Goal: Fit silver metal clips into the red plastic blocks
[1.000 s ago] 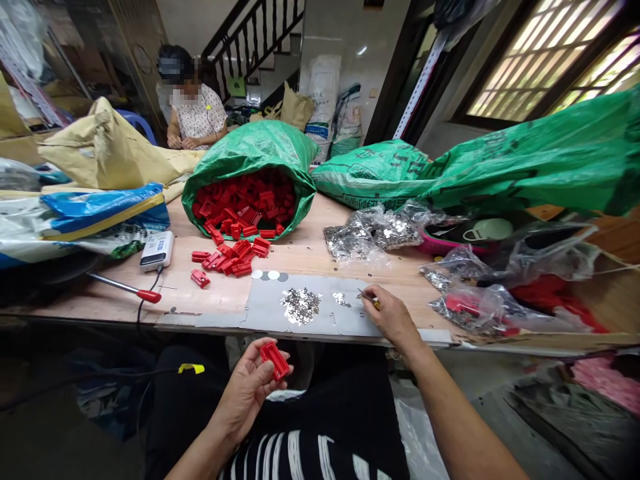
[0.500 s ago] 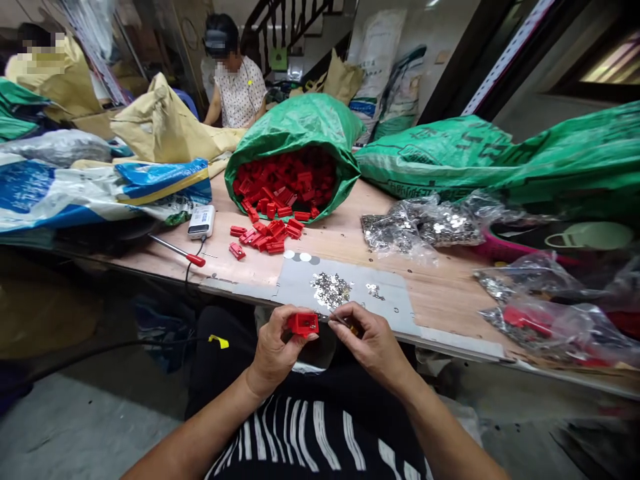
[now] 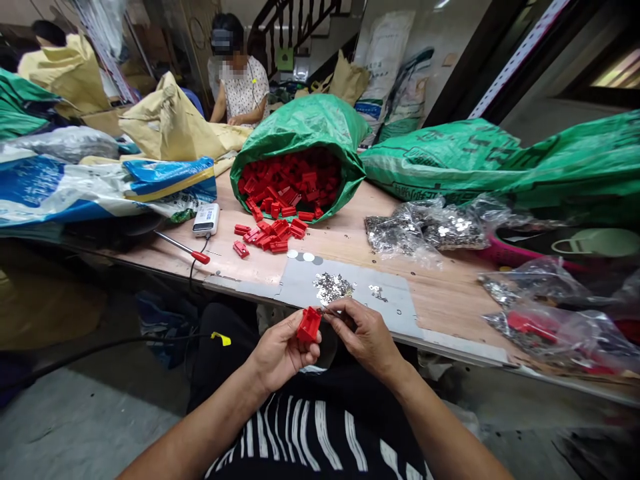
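In the head view my left hand point(image 3: 285, 350) pinches a hollow red plastic housing point(image 3: 309, 325) between thumb and fingers, its open side tilted up. Close beside it, my right hand point(image 3: 365, 337) is closed on a thin metal-tipped tool point(image 3: 326, 311), whose handle is mostly hidden in the fingers. The tool's tip is at the housing's right edge; whether it touches is too small to tell. Just beyond the hands, a pile of small shiny metal pieces point(image 3: 333, 287) lies on a grey sheet point(image 3: 395, 312). A smaller group of metal pieces point(image 3: 377, 292) sits to its right.
A green sack point(image 3: 305, 123) spills red housings point(image 3: 273, 235) onto the table point(image 3: 345, 237). A red-handled rod point(image 3: 200, 257) and a white power bank point(image 3: 206, 220) lie left. Clear bags of metal parts point(image 3: 453, 230) lie right. Another person point(image 3: 245, 87) sits across the table.
My left hand has turned the red housing from lying level to a tilted stance and shifted it slightly right. My right hand has brought the tool's tip left to the housing's edge.
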Demonstrator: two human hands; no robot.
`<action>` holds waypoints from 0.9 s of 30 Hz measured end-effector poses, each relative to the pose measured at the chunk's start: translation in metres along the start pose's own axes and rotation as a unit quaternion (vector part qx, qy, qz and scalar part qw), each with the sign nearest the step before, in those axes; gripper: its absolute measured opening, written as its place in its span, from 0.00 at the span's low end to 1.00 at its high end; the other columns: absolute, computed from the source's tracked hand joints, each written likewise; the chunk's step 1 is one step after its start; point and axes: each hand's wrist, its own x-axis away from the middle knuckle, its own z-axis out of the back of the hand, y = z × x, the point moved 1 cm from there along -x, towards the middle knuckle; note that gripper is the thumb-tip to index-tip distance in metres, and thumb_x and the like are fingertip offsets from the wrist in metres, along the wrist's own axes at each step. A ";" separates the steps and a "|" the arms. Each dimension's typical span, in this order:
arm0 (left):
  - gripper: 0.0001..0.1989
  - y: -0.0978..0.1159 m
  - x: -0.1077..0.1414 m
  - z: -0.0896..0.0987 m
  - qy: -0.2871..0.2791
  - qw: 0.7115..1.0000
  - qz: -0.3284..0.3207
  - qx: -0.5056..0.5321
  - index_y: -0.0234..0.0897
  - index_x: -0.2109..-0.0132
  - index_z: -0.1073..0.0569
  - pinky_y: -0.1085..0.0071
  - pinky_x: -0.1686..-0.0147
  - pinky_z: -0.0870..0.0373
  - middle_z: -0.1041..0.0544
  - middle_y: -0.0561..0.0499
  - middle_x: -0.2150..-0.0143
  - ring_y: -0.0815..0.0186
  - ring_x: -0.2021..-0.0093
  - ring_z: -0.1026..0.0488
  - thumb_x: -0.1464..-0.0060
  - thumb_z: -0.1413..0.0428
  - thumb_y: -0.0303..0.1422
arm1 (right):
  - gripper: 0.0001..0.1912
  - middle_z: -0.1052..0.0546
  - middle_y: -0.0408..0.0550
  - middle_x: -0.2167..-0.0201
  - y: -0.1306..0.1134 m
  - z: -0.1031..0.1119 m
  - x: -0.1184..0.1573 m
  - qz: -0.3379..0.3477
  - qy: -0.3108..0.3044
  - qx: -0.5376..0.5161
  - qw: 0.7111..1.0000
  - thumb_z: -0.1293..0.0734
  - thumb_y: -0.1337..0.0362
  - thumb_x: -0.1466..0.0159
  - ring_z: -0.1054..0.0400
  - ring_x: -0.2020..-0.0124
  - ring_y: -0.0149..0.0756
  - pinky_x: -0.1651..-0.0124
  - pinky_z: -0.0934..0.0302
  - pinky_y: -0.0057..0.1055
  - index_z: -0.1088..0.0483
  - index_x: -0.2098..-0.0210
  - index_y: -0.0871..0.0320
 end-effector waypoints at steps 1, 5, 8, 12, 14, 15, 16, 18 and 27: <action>0.10 -0.001 0.000 0.001 0.008 1.000 0.010 0.010 0.33 0.56 0.29 0.77 0.74 0.29 0.22 0.45 0.71 0.69 0.76 0.24 0.39 0.51 0.33 | 0.04 0.26 0.45 0.71 0.001 0.000 0.000 0.015 -0.005 0.001 1.000 0.37 0.68 0.36 0.33 0.72 0.32 0.67 0.39 0.28 0.31 0.62 0.56; 0.11 -0.001 0.000 0.000 0.040 0.998 0.026 0.032 0.31 0.59 0.28 0.78 0.74 0.28 0.22 0.44 0.73 0.71 0.78 0.25 0.38 0.52 0.33 | 0.06 0.24 0.47 0.65 0.003 0.000 0.000 0.060 -0.044 -0.015 0.997 0.38 0.70 0.35 0.30 0.64 0.35 0.61 0.36 0.31 0.31 0.60 0.55; 0.12 -0.001 0.001 -0.002 0.046 0.998 0.030 0.030 0.31 0.61 0.28 0.78 0.75 0.29 0.22 0.44 0.74 0.71 0.79 0.26 0.38 0.53 0.33 | 0.07 0.24 0.47 0.64 0.004 0.000 0.000 0.067 -0.078 -0.013 0.995 0.39 0.70 0.34 0.30 0.63 0.35 0.60 0.35 0.31 0.31 0.59 0.54; 0.10 -0.003 0.000 0.000 0.037 0.999 0.030 0.013 0.32 0.58 0.27 0.79 0.76 0.29 0.23 0.46 0.74 0.71 0.78 0.25 0.39 0.51 0.33 | 0.07 0.24 0.47 0.64 0.003 0.003 -0.001 0.068 -0.105 0.007 0.992 0.38 0.70 0.35 0.30 0.62 0.35 0.59 0.35 0.31 0.31 0.59 0.55; 0.10 -0.004 -0.001 0.001 0.037 0.999 0.031 0.005 0.33 0.57 0.27 0.79 0.78 0.30 0.23 0.47 0.74 0.70 0.77 0.25 0.39 0.50 0.33 | 0.08 0.24 0.48 0.64 0.003 0.005 -0.002 0.067 -0.119 0.016 0.990 0.38 0.71 0.36 0.29 0.62 0.35 0.59 0.35 0.32 0.30 0.59 0.55; 0.10 -0.005 -0.001 0.002 0.037 0.999 0.031 0.003 0.33 0.56 0.27 0.79 0.78 0.30 0.23 0.47 0.74 0.70 0.77 0.25 0.39 0.50 0.33 | 0.08 0.24 0.48 0.64 0.002 0.006 -0.003 0.068 -0.126 0.018 0.990 0.38 0.71 0.36 0.29 0.62 0.35 0.59 0.34 0.32 0.30 0.60 0.56; 0.10 -0.005 -0.001 0.002 0.036 0.999 0.031 0.002 0.33 0.56 0.27 0.80 0.78 0.30 0.23 0.47 0.74 0.70 0.77 0.25 0.39 0.50 0.33 | 0.08 0.24 0.48 0.63 0.002 0.006 -0.004 0.069 -0.132 0.019 0.989 0.38 0.71 0.36 0.29 0.61 0.35 0.58 0.34 0.32 0.30 0.59 0.56; 0.11 -0.005 -0.002 0.004 0.035 0.999 0.029 0.001 0.33 0.56 0.27 0.80 0.78 0.30 0.23 0.47 0.74 0.70 0.77 0.25 0.40 0.50 0.33 | 0.10 0.24 0.49 0.62 0.000 0.008 -0.006 0.070 -0.145 0.012 0.987 0.38 0.71 0.36 0.29 0.60 0.35 0.57 0.34 0.32 0.29 0.58 0.55; 0.16 -0.004 0.000 0.004 0.025 1.000 0.016 -0.002 0.38 0.46 0.31 0.79 0.77 0.31 0.24 0.49 0.72 0.71 0.76 0.25 0.41 0.47 0.34 | 0.09 0.23 0.46 0.64 0.008 0.010 -0.005 -0.078 -0.119 -0.085 0.986 0.38 0.62 0.34 0.31 0.64 0.34 0.61 0.37 0.30 0.29 0.58 0.56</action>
